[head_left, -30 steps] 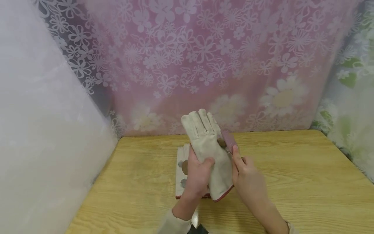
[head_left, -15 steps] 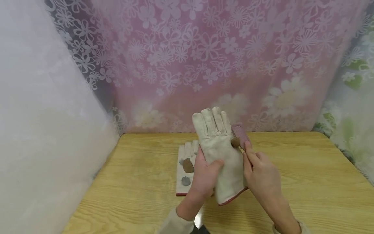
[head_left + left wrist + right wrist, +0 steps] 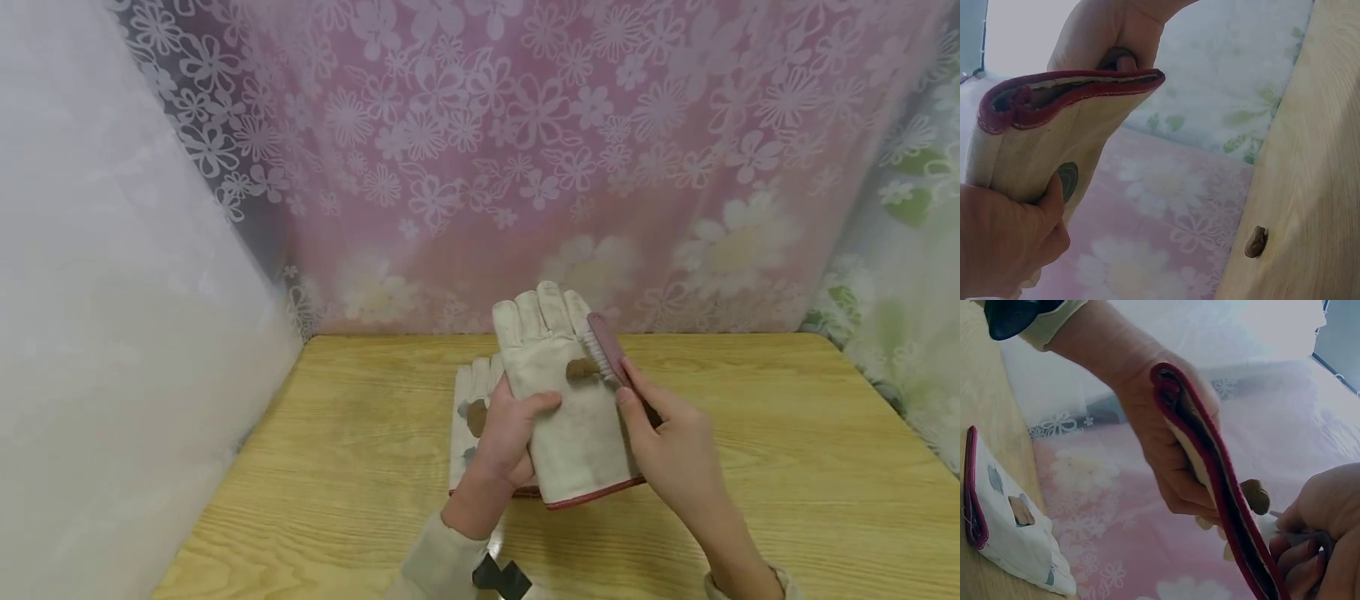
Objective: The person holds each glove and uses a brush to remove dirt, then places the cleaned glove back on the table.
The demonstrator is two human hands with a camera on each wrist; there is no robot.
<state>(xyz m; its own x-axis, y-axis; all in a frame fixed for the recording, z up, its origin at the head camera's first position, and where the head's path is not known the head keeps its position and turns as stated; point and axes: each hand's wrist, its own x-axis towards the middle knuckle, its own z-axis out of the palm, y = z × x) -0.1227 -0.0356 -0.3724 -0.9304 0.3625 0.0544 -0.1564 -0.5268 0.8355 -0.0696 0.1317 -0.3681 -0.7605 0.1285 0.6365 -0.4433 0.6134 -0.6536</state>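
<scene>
My left hand (image 3: 510, 425) grips an off-white work glove (image 3: 577, 433) with a red-edged cuff, thumb across its face, fingers behind. The glove is raised, fingers pointing up. A brown, mud-like lump (image 3: 581, 369) sticks to its right side. My right hand (image 3: 675, 442) holds a pink brush (image 3: 609, 342) by its handle, white bristles against the glove beside the lump. In the right wrist view, the glove's cuff (image 3: 1219, 469) partly hides both the lump (image 3: 1255, 496) and the bristles. A grey-green round spot (image 3: 1068, 181) shows on the glove in the left wrist view.
A second off-white glove (image 3: 1013, 531) with brown and grey patches lies on the wooden table (image 3: 337, 467), partly behind my left hand. A small brown lump (image 3: 1256, 242) appears against the table in the left wrist view. Floral curtains (image 3: 480, 167) hang behind.
The glove has shifted right and turned to face the camera more squarely. The brush has rotated so its bristles show, and the brown lump is more fully visible.
</scene>
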